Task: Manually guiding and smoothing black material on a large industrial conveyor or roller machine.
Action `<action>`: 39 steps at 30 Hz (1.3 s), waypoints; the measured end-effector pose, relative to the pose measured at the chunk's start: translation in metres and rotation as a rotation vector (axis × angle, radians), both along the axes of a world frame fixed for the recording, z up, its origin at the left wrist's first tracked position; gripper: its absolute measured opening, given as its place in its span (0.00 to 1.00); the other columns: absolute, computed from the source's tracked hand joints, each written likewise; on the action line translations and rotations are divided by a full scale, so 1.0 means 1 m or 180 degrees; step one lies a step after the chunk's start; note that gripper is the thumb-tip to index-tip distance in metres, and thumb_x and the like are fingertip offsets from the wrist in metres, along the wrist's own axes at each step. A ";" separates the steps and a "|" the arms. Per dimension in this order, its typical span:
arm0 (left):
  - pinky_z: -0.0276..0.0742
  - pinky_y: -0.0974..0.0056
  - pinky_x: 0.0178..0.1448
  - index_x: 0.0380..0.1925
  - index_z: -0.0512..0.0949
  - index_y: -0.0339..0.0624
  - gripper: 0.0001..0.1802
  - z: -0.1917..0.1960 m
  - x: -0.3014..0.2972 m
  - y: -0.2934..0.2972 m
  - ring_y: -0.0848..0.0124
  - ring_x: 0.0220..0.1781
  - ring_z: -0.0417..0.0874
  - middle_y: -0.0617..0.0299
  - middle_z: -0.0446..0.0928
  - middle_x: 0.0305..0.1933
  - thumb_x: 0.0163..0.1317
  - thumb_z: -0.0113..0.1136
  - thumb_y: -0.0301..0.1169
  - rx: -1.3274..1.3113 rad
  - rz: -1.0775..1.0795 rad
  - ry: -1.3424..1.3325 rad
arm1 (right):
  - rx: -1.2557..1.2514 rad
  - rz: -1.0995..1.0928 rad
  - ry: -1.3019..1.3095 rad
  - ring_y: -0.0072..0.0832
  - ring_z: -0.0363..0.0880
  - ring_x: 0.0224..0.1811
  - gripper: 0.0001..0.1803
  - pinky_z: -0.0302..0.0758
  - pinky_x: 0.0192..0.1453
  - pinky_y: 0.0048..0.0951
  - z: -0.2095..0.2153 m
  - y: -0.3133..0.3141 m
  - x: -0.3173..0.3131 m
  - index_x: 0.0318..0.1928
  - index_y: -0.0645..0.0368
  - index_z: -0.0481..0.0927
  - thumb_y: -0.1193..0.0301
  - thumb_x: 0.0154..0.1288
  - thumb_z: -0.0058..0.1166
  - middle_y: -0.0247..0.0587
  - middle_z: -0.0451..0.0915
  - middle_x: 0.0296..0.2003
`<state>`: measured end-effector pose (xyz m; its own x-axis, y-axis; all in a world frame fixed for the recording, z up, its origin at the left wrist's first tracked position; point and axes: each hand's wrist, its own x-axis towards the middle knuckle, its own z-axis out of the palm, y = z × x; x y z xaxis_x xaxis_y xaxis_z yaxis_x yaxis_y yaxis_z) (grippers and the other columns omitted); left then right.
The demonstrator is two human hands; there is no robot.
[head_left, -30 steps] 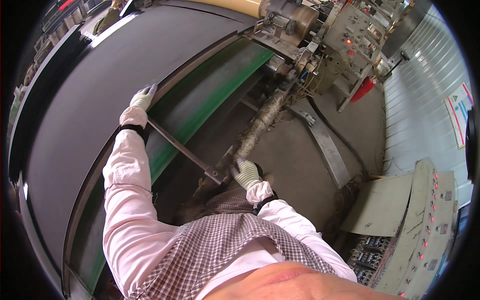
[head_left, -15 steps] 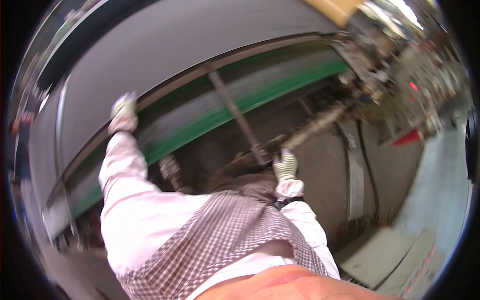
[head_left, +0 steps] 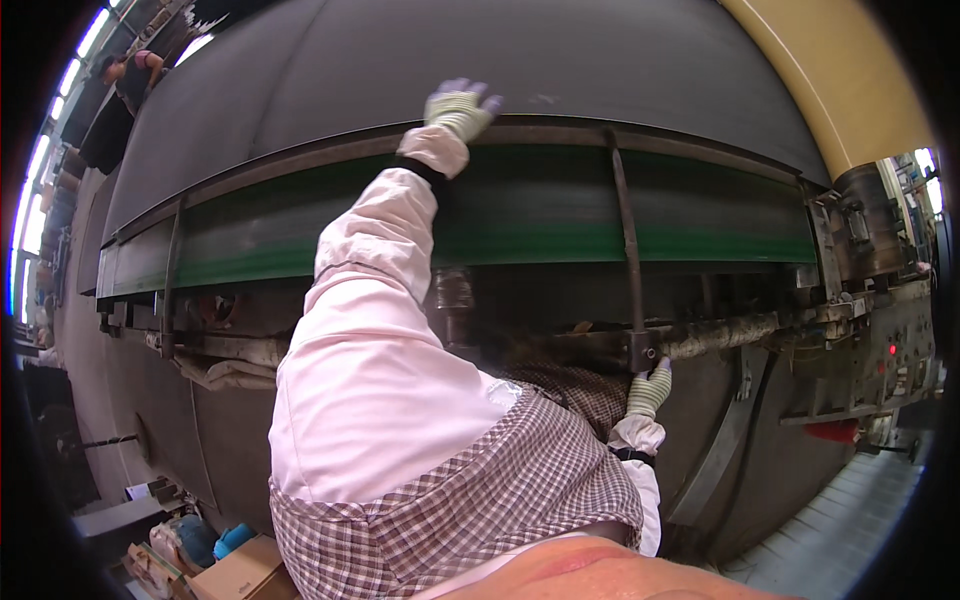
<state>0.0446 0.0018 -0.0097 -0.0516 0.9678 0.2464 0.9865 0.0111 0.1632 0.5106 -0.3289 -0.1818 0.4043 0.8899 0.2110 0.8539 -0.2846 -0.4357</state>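
My left hand (head_left: 460, 108), in a pale striped glove with purple fingertips, reaches out over a broad dark grey sheet (head_left: 620, 55). Its fingers are spread and it holds nothing; it appears to touch the sheet near the front edge. Lower down on the right, my right hand (head_left: 650, 392), gloved alike, is at the bottom end of an upright metal bar (head_left: 626, 215), beside the bolted block there. Its fingers are partly hidden, so its grip is unclear. A green-edged belt or panel (head_left: 540, 243) runs behind the bar, below the sheet's metal rail (head_left: 340, 148).
A large tan roller (head_left: 840, 80) stands at the upper right. Below the panel runs a worn, wrapped pipe (head_left: 720, 335). A control panel (head_left: 890, 350) with a red light is at right. A cardboard box (head_left: 245, 572) sits at lower left; another person (head_left: 135, 75) is far left.
My view has swung round and levelled out. My left hand has gone farther forward onto the sheet, fingers spread. My right hand stays by the bar's lower end.
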 end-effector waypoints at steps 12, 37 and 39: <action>0.44 0.54 0.78 0.72 0.54 0.57 0.41 0.008 -0.192 -0.048 0.55 0.77 0.47 0.57 0.48 0.77 0.63 0.42 0.64 -0.1364 0.1602 -0.0190 | 0.0108 0.0060 0.0263 0.59 0.76 0.39 0.23 0.72 0.44 0.48 0.022 0.007 -0.015 0.43 0.68 0.75 0.58 0.60 0.58 0.63 0.78 0.36; 0.56 0.54 0.73 0.65 0.65 0.43 0.39 0.028 0.171 0.069 0.57 0.72 0.61 0.51 0.62 0.70 0.68 0.30 0.61 -0.1720 -0.0008 0.0129 | 0.0269 0.0173 0.0532 0.52 0.78 0.33 0.12 0.74 0.38 0.47 0.034 0.013 -0.017 0.35 0.60 0.77 0.64 0.58 0.58 0.54 0.79 0.30; 0.54 0.54 0.74 0.67 0.63 0.45 0.39 0.017 0.179 0.074 0.59 0.73 0.59 0.52 0.60 0.71 0.68 0.31 0.61 -0.1359 -0.0710 0.0008 | 0.0310 0.0180 0.0527 0.53 0.78 0.35 0.13 0.73 0.40 0.48 0.035 0.012 -0.017 0.36 0.61 0.77 0.64 0.58 0.58 0.55 0.79 0.32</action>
